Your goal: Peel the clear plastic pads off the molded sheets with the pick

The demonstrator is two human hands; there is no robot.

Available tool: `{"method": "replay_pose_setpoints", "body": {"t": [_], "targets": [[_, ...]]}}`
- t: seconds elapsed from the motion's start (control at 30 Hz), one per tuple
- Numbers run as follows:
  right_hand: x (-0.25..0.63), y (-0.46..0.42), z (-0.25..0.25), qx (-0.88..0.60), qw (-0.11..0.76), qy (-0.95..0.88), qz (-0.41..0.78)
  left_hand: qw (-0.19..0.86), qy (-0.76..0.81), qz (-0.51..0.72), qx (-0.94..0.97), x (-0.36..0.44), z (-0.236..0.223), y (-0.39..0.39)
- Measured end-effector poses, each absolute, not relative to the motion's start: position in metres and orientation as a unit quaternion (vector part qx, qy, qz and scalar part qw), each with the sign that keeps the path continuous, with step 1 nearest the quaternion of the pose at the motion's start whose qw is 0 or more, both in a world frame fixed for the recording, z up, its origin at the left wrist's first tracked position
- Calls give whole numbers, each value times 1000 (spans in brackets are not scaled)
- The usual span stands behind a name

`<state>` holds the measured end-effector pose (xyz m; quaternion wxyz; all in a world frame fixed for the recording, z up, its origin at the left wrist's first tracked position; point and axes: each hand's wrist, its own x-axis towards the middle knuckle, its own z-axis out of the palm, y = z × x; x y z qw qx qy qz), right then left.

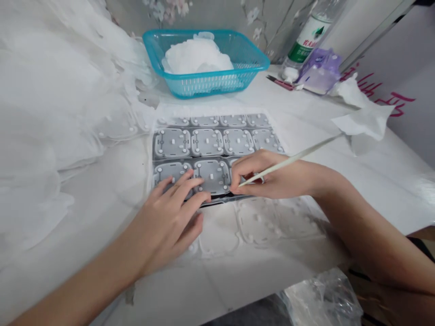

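A grey moulded tray (207,142) with rows of square cells lies flat on the white table. My left hand (173,217) rests on its near left cells with the fingers stretched out flat, holding nothing. My right hand (268,174) pinches a thin white stick (295,157) like a pen, its tip down at the tray's near edge. A scrap of white tissue (365,122) sits at the stick's far end. A clear moulded sheet (261,222) lies just in front of the tray, under my right wrist.
A teal plastic basket (251,56) with white fluffy material stands at the back. Heaps of white filmy sheets (50,113) fill the left side. A green-labelled bottle (307,38) and a purple packet (321,70) stand at the back right. A crumpled clear bag (322,299) hangs below the table's near edge.
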<state>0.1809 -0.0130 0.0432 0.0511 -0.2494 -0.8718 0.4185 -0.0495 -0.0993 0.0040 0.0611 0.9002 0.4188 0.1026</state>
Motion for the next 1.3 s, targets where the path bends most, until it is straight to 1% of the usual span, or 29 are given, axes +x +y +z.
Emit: {"method": "replay_pose_setpoints", "body": {"t": [0.17, 0.43, 0.6, 0.77, 1.1, 1.3], "targets": [[176, -13, 31, -234, 101, -856, 450, 54, 408, 93, 907, -51, 1, -99], [186, -10, 41, -260, 59, -859, 437, 69, 411, 97, 904, -52, 2, -99], [190, -7, 40, -266, 69, -837, 473, 63, 407, 102, 906, -52, 2, -98], [192, -5, 38, -274, 65, -830, 482, 44, 402, 94, 910, -50, 3, -98], [188, -4, 29, -235, 91, -822, 511, 8, 418, 75, 905, -40, 3, -104], [194, 1, 37, -234, 58, -839, 487, 5, 426, 83, 901, -35, 3, -103]]}}
